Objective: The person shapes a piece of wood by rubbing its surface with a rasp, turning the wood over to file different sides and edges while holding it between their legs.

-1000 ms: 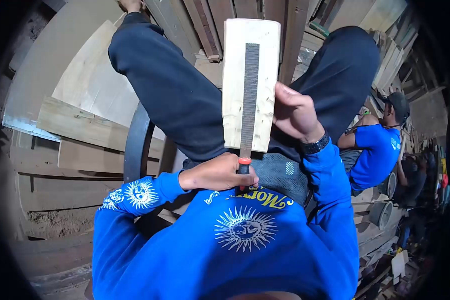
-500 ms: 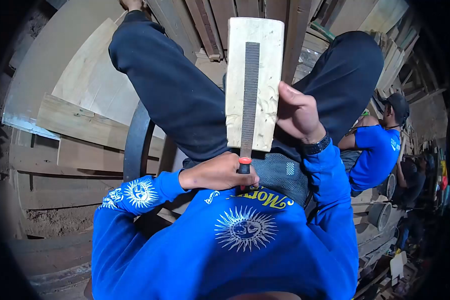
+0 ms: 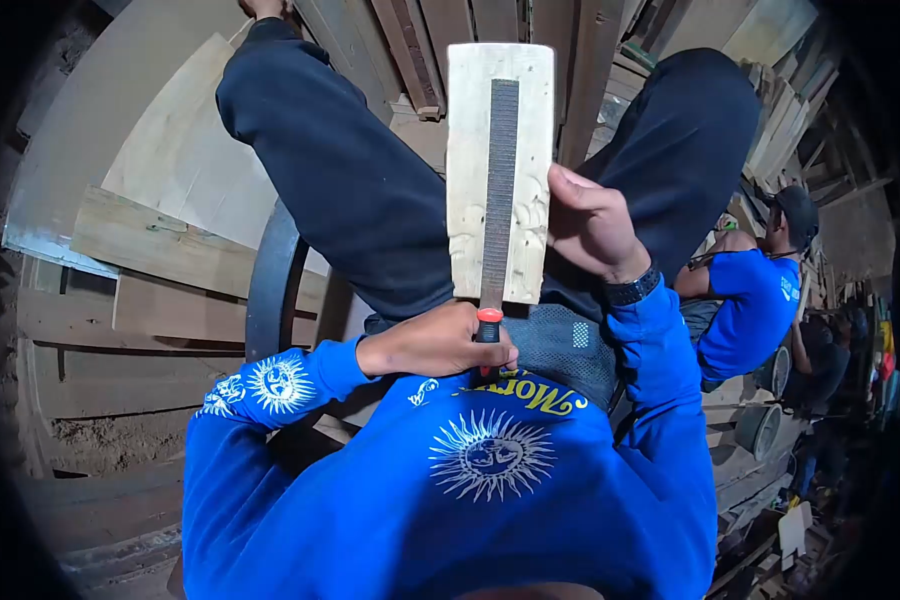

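My left hand [image 3: 435, 342] is closed round the red and black handle of a rasp [image 3: 501, 180], close to my waist. Its long, ridged metal blade points away from me over the face of a pale wooden block [image 3: 470, 150]. Gouges and uneven marks show on the block, mostly along its lower half. At the block's right edge, my right hand [image 3: 598, 228] grips it with the thumb showing; the other fingers are largely hidden behind the wood. The block stands in front of me between my bent knees.
Curved wooden panels [image 3: 185, 170] and boards lie to the left, beside a dark curved rim [image 3: 275, 280]. Planks [image 3: 495, 20] stretch out ahead. A person in a blue shirt [image 3: 755, 310] sits at the right, near a bucket [image 3: 758, 430] and scattered wood.
The wooden block has shifted slightly left and turned a little in my right hand, which moved left with it. The rasp and my left hand have barely moved.
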### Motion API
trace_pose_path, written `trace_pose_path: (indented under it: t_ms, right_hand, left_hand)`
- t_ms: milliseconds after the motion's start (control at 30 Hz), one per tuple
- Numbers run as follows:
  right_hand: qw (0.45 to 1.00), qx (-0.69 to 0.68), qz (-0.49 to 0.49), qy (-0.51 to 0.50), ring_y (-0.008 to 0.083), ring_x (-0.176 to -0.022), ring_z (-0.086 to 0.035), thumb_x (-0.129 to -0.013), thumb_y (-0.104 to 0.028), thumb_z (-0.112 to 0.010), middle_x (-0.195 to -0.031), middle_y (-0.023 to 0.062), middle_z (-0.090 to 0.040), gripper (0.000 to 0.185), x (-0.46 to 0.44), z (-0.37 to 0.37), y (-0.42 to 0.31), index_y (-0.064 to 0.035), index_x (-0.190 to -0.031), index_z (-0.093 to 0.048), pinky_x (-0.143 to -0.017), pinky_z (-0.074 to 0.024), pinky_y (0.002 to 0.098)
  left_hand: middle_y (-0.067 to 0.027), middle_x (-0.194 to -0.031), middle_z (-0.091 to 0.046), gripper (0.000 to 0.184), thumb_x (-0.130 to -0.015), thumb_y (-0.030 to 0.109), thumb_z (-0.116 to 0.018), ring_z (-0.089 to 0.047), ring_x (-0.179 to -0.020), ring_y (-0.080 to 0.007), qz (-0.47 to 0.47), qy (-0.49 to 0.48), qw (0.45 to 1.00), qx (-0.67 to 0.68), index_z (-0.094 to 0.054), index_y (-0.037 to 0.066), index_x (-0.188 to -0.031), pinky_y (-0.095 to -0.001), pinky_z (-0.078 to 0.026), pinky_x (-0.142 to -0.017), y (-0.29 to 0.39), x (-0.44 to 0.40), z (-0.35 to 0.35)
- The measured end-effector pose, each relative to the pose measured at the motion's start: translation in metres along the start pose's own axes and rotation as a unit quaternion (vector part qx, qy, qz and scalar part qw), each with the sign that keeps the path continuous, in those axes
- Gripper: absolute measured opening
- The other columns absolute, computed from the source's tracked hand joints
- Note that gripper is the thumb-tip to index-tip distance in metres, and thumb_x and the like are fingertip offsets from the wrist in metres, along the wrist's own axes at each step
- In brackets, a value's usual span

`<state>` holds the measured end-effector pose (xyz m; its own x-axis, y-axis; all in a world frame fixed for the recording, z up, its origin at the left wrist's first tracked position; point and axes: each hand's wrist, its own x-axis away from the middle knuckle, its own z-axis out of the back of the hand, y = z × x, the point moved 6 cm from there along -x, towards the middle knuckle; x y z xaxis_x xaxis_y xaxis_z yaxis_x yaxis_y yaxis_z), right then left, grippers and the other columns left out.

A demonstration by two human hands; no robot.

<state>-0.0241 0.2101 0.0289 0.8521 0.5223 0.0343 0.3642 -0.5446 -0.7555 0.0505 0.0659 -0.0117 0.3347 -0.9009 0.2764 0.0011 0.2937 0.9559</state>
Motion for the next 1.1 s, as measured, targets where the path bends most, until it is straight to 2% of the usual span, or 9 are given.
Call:
trace_pose_path:
  t_ms: [133,233,367,600,800,867,967,1067,1100]
  right_hand:
    - [1.0,0.02,-0.009,-0.006,0.0197,-0.119,-0.057,-0.105,-0.029,-0.039,-0.13,0.0129,-0.058,0.047,-0.002,-0.004,0.004,0.0034,-0.138,-0.043,-0.104,-0.0436,0.0365]
    - [0.995,-0.049,0.087,-0.01,0.0239,-0.124,-0.055,-0.106,-0.027,-0.036,-0.134,0.0149,-0.055,0.046,-0.002,0.001,-0.017,0.0039,-0.138,-0.042,-0.107,-0.0421,0.0389]
    - [0.991,-0.046,0.122,0.042,0.0262,-0.124,-0.055,-0.106,-0.028,-0.034,-0.135,0.0161,-0.055,0.046,0.001,0.003,-0.028,0.0038,-0.138,-0.042,-0.107,-0.042,0.0395]
    - [1.0,0.016,-0.014,-0.004,0.0187,-0.115,-0.059,-0.105,-0.029,-0.039,-0.129,0.0113,-0.058,0.045,-0.003,-0.007,0.008,0.0023,-0.137,-0.046,-0.099,-0.0459,0.0344]
    - [0.991,-0.061,0.121,0.006,0.0274,-0.127,-0.052,-0.105,-0.028,-0.036,-0.138,0.0183,-0.052,0.049,0.003,-0.005,-0.024,0.0067,-0.14,-0.039,-0.11,-0.0386,0.0401]
    - [0.987,-0.069,0.144,0.021,0.0285,-0.129,-0.051,-0.105,-0.029,-0.036,-0.14,0.019,-0.05,0.05,0.004,-0.002,-0.03,0.0067,-0.141,-0.037,-0.111,-0.0381,0.0411]
    - [0.993,-0.032,0.113,-0.005,0.0271,-0.127,-0.052,-0.105,-0.029,-0.037,-0.138,0.0178,-0.052,0.051,0.004,0.002,-0.024,0.0064,-0.141,-0.037,-0.109,-0.0399,0.0419]
    - [0.998,0.042,-0.017,-0.035,0.0211,-0.125,-0.053,-0.105,-0.031,-0.038,-0.137,0.0116,-0.053,0.049,0.002,0.005,0.006,0.0018,-0.142,-0.039,-0.103,-0.0434,0.0372]
    - [0.999,0.036,-0.021,-0.03,0.0192,-0.122,-0.054,-0.105,-0.03,-0.038,-0.133,0.0092,-0.056,0.046,0.0,-0.011,0.009,0.0002,-0.14,-0.043,-0.102,-0.0437,0.0357]
  left_hand:
    - [-0.0103,-0.084,-0.07,0.037,-0.095,0.034,-0.058,-0.066,-0.075,-0.0157,0.01,0.017,1.0,0.024,-0.072,0.0,-0.096,-0.0295,-0.051,-0.073,0.001,0.001,0.001]
    - [-0.0106,-0.082,-0.07,0.037,-0.094,0.034,-0.059,-0.066,-0.074,-0.0164,0.009,0.009,1.0,0.01,-0.072,0.0,-0.098,-0.0298,-0.051,-0.073,0.003,0.001,0.002]
    - [-0.0074,-0.084,-0.07,0.033,-0.097,0.032,-0.06,-0.064,-0.072,-0.0143,-0.016,0.009,1.0,0.0,-0.072,0.001,-0.099,-0.0295,-0.051,-0.069,-0.002,-0.001,0.004]
    - [-0.0075,-0.084,-0.069,0.025,-0.096,0.02,-0.057,-0.062,-0.071,-0.0118,-0.031,0.005,0.999,0.013,-0.071,0.0,-0.1,-0.0283,-0.051,-0.069,0.005,0.001,0.001]
    - [-0.0066,-0.085,-0.069,0.028,-0.095,0.025,-0.058,-0.062,-0.069,-0.0116,-0.009,0.0,1.0,-0.012,-0.07,0.0,-0.101,-0.0272,-0.05,-0.068,0.001,0.002,0.0]
    - [-0.0118,-0.084,-0.07,0.04,-0.095,0.035,-0.058,-0.065,-0.072,-0.0157,-0.007,0.001,1.0,0.003,-0.071,-0.003,-0.098,-0.0298,-0.05,-0.071,0.005,0.003,0.002]
    - [-0.0068,-0.085,-0.069,0.026,-0.094,0.023,-0.06,-0.063,-0.07,-0.0122,-0.005,-0.002,1.0,0.006,-0.07,0.001,-0.101,-0.027,-0.05,-0.069,0.006,0.002,0.002]
    - [-0.0067,-0.084,-0.068,0.025,-0.094,0.023,-0.061,-0.063,-0.072,-0.0122,-0.003,0.012,1.0,0.012,-0.071,0.001,-0.101,-0.0267,-0.05,-0.069,0.003,0.002,0.0]
    - [-0.0064,-0.083,-0.068,0.027,-0.094,0.026,-0.061,-0.064,-0.074,-0.0124,-0.019,0.01,1.0,0.004,-0.071,0.001,-0.101,-0.0265,-0.05,-0.07,0.004,0.003,0.0]
